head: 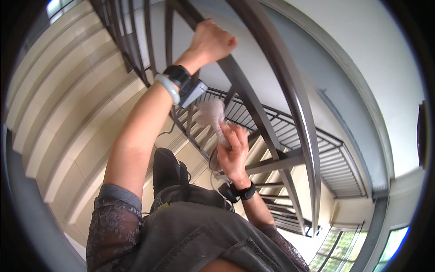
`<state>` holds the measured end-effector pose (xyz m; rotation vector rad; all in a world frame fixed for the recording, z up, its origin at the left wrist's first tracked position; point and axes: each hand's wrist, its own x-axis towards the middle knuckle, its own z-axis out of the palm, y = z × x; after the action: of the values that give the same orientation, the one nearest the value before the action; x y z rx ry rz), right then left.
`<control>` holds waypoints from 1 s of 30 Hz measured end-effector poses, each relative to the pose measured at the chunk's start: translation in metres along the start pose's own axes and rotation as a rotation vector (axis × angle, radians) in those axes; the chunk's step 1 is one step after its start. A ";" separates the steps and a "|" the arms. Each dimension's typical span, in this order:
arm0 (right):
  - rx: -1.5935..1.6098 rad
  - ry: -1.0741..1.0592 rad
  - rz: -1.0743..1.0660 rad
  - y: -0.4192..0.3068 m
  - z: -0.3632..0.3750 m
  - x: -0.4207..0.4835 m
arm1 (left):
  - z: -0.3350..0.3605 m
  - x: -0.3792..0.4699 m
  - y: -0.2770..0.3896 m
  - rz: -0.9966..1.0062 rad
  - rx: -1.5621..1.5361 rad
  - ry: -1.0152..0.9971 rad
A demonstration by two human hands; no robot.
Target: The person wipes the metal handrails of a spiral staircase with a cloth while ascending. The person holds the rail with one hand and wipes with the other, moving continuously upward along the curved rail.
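My left hand (pixel 214 41) is curled over the flat brown rail (pixel 249 90) of a stair banister, below its rounded top handrail (pixel 282 68). On that wrist are a pale bangle (pixel 168 89) and a black strap with a grey box-like device (pixel 194 94). My right hand (pixel 235 146) grips a pale, damp-looking cloth (pixel 214 114) beside the banister's uprights. The loose end of the cloth is blurred. Whether it touches an upright I cannot tell. A black band (pixel 248 191) circles my right wrist.
Beige tiled stairs (pixel 78 98) climb on the left. Dark balusters (pixel 149 37) line their edge. A thin cable (pixel 167 133) hangs near my dark-clad leg (pixel 166 168). Through the banister, a lower flight and another railing (pixel 292 132) show. Windows (pixel 340 244) are at lower right.
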<state>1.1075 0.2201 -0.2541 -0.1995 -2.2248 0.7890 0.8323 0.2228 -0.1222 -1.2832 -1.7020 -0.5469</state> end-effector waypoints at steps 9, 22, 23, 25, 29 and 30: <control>-0.466 0.340 0.038 0.026 -0.029 0.060 | 0.007 -0.011 -0.022 0.327 0.198 0.068; -0.794 0.260 0.250 0.005 -0.081 -0.037 | 0.001 -0.001 -0.021 0.180 0.049 0.054; -0.776 0.316 0.212 0.007 -0.082 -0.026 | 0.002 0.000 -0.022 0.205 0.069 0.046; -1.014 0.262 0.095 0.010 -0.070 -0.007 | 0.002 -0.001 -0.025 0.242 0.122 0.025; -0.846 0.301 0.065 0.028 -0.042 0.003 | 0.001 -0.002 -0.027 0.240 0.032 -0.013; -0.813 0.297 0.079 0.034 -0.039 -0.007 | 0.000 -0.001 -0.027 0.244 0.034 -0.002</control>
<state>1.1368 0.2631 -0.2584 -0.7423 -2.1347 -0.1489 0.8079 0.2125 -0.1187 -1.4416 -1.5221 -0.3710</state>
